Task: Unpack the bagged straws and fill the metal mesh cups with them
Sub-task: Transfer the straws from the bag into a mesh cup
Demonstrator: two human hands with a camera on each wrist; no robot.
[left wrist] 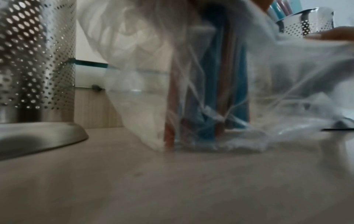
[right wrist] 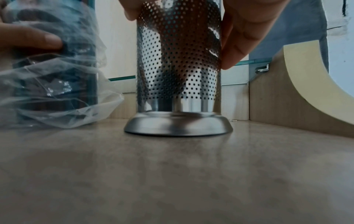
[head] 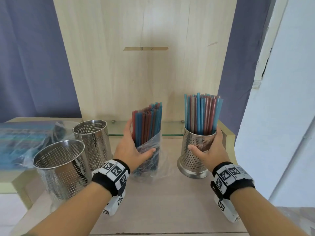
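Both wrists sit low over the bench (head: 163, 201): left hand (head: 134, 147) wraps the upright straw bundle (head: 147, 128), its bag (head: 153, 160) slumped round the base, just left of the filled cup (head: 196, 150); right hand (head: 210, 150) grips that cup's wall. Judging by this, cup one is done. Next: strip the bag and drop the bundle into an empty cup (head: 59, 166) left of it; more bagged straws (head: 22, 140) lie beyond.

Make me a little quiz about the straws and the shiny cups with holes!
1. True or false: the right hand holds a cup full of straws.
2. How many mesh cups stand without straws?
3. The left hand grips: A) an empty cup, B) the straws in the plastic bag, C) nothing.

Key: 1 true. 2 two, the near empty cup and the far empty cup. 3 B.
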